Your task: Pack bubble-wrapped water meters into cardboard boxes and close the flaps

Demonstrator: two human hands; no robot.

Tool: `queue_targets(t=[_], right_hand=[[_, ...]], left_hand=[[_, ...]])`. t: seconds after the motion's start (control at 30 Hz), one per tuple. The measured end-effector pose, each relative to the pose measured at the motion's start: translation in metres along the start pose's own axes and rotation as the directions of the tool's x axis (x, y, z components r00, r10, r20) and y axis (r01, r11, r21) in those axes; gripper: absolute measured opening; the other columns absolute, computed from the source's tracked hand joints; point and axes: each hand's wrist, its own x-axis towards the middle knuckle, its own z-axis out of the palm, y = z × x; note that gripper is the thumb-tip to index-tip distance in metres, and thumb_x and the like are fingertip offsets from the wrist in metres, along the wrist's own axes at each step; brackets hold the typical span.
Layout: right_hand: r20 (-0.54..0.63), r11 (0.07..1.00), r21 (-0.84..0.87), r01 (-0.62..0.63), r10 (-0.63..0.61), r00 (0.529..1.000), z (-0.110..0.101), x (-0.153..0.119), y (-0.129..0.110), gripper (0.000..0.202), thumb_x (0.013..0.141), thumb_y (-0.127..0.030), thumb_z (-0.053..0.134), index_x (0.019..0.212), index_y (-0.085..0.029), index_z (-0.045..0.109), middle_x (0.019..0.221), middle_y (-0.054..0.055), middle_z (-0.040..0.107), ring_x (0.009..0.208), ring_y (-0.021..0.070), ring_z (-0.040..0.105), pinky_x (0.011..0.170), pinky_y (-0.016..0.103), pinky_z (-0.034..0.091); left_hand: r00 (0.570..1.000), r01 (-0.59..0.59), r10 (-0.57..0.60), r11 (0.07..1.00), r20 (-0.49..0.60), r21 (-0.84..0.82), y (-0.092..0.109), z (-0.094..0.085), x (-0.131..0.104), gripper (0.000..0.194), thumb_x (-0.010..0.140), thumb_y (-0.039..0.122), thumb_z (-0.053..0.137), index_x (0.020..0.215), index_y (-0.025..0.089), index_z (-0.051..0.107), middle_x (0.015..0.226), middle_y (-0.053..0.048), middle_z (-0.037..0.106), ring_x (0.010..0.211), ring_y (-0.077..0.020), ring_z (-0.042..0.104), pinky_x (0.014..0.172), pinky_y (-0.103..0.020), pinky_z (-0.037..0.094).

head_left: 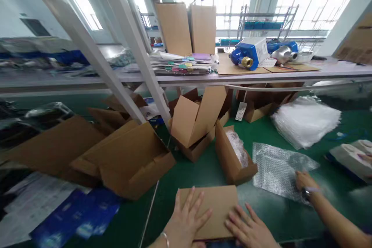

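Observation:
Flat on top of a closed brown cardboard box (216,201) at the near edge of the bench lies my left hand (186,213), its fingers spread. My right hand (247,224) rests at the box's right side with fingers apart, the fingertips touching its top. Just beyond stands an open cardboard box (223,155) with clear bubble wrap (236,147) inside. Right of it, a sheet of bubble wrap (273,166) lies on the green bench, and a co-worker's hand (306,181) wearing a watch touches it.
Open cartons (139,159) crowd the left, with blue booklets (78,217) in front. White foam sheets (306,118) are stacked at the right, near white boxes (348,159) where another hand shows. A shelf (188,79) on metal posts crosses above, holding papers (180,64) and blue valve-like devices (247,54).

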Motion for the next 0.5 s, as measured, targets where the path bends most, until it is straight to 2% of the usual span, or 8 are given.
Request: queue_targets(t=[0.1, 0.17, 0.27, 0.33, 0.4, 0.47, 0.5], right_hand=[[0.049, 0.999, 0.004, -0.036, 0.036, 0.998, 0.010, -0.009, -0.007, 0.037, 0.088, -0.033, 0.043, 0.124, -0.026, 0.047, 0.134, -0.002, 0.036, 0.127, 0.0255, 0.026, 0.109, 0.051, -0.004], [0.123, 0.998, 0.019, -0.058, 0.056, 0.991, 0.013, -0.014, -0.009, 0.044, 0.087, -0.028, 0.046, 0.130, -0.026, 0.040, 0.137, 0.000, 0.032, 0.128, 0.0260, 0.024, 0.108, 0.052, -0.007], [0.239, 0.993, 0.072, -0.096, 0.076, 0.968, 0.012, -0.020, -0.012, 0.059, 0.083, -0.031, 0.051, 0.137, -0.026, 0.027, 0.140, 0.002, 0.026, 0.131, 0.0271, 0.015, 0.105, 0.052, -0.015], [0.279, 0.986, 0.126, -0.109, 0.071, 0.958, 0.008, -0.024, -0.015, 0.063, 0.083, -0.036, 0.051, 0.138, -0.022, 0.024, 0.141, 0.002, 0.023, 0.132, 0.0263, 0.010, 0.106, 0.047, -0.017], [0.300, 0.968, 0.194, -0.156, 0.093, 0.949, 0.007, -0.028, -0.023, 0.064, 0.084, -0.039, 0.048, 0.139, -0.019, 0.022, 0.142, 0.003, 0.020, 0.132, 0.0254, 0.009, 0.109, 0.043, -0.011], [0.331, 0.910, 0.260, -0.323, 0.230, 0.915, 0.010, -0.032, -0.034, 0.064, 0.086, -0.038, 0.044, 0.140, -0.015, 0.017, 0.144, 0.007, 0.013, 0.132, 0.0278, 0.008, 0.110, 0.046, 0.006], [0.356, 0.848, 0.297, -0.439, 0.328, 0.875, 0.013, -0.033, -0.040, 0.063, 0.088, -0.035, 0.041, 0.141, -0.014, 0.013, 0.144, 0.011, 0.008, 0.132, 0.0290, 0.007, 0.108, 0.047, 0.016]], left_hand=[[1.000, 0.003, -0.003, 1.000, -0.020, 0.030, -0.001, -0.001, 0.004, 0.078, 0.068, 0.076, 0.034, 0.134, 0.046, 0.005, 0.144, -0.009, -0.005, 0.129, -0.0409, -0.009, 0.084, -0.072, -0.019], [0.999, 0.015, -0.013, 0.998, -0.032, 0.064, -0.001, 0.000, 0.007, 0.083, 0.064, 0.077, 0.039, 0.134, 0.046, 0.006, 0.144, -0.009, -0.006, 0.129, -0.0410, -0.009, 0.085, -0.072, -0.019], [0.998, 0.036, -0.030, 0.992, -0.053, 0.119, 0.000, 0.004, 0.010, 0.091, 0.059, 0.077, 0.047, 0.134, 0.047, 0.004, 0.144, -0.009, -0.007, 0.129, -0.0409, -0.009, 0.085, -0.071, -0.019], [0.997, 0.041, -0.031, 0.989, -0.067, 0.144, 0.004, 0.008, 0.012, 0.095, 0.057, 0.075, 0.051, 0.134, 0.046, 0.003, 0.144, -0.008, -0.008, 0.129, -0.0408, -0.010, 0.085, -0.071, -0.019], [0.997, 0.044, -0.034, 0.986, -0.064, 0.164, 0.010, 0.010, 0.017, 0.105, 0.052, 0.073, 0.058, 0.136, 0.042, 0.002, 0.144, -0.011, -0.010, 0.129, -0.0411, -0.013, 0.085, -0.071, -0.019], [0.999, 0.029, -0.021, 0.985, -0.047, 0.170, 0.017, 0.011, 0.026, 0.115, 0.046, 0.071, 0.064, 0.138, 0.036, 0.005, 0.143, -0.014, -0.012, 0.128, -0.0417, -0.015, 0.084, -0.071, -0.019], [0.999, 0.018, -0.011, 0.986, -0.046, 0.163, 0.020, 0.011, 0.031, 0.115, 0.046, 0.071, 0.064, 0.138, 0.035, 0.006, 0.143, -0.015, -0.012, 0.128, -0.0416, -0.016, 0.084, -0.071, -0.019]])
